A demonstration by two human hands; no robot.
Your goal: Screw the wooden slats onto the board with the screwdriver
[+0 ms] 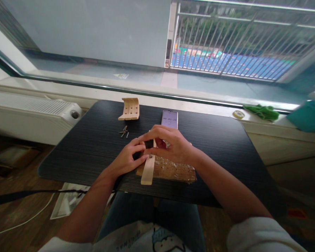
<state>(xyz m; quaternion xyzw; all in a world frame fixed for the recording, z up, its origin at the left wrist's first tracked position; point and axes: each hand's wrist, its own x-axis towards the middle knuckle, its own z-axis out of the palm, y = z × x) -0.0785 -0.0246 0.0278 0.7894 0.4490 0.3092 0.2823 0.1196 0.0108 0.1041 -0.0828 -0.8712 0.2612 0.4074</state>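
Note:
A pale wooden strip (pixel 147 173) lies across the left part of a tape-wrapped cardboard block (pixel 177 170) pricked with small holes; its near end sticks out past the block. My left hand (pixel 127 158) grips the strip's left side, with the thumb beside a dark round spot in the wood. My right hand (pixel 172 145) arches over the strip and block, thumb and fingers drawn together near the left fingertips. What the right fingers hold, if anything, is hidden. Several small screws (pixel 124 132) lie loose on the table beyond my left hand.
The dark table (pixel 89 147) stands against the window sill. At its far side are curved wooden pieces with holes (pixel 131 109) and a phone (pixel 169 118) showing a timer. A tape roll (pixel 238 114) and green cloth (pixel 262 112) rest on the sill. A radiator (pixel 34 112) stands left.

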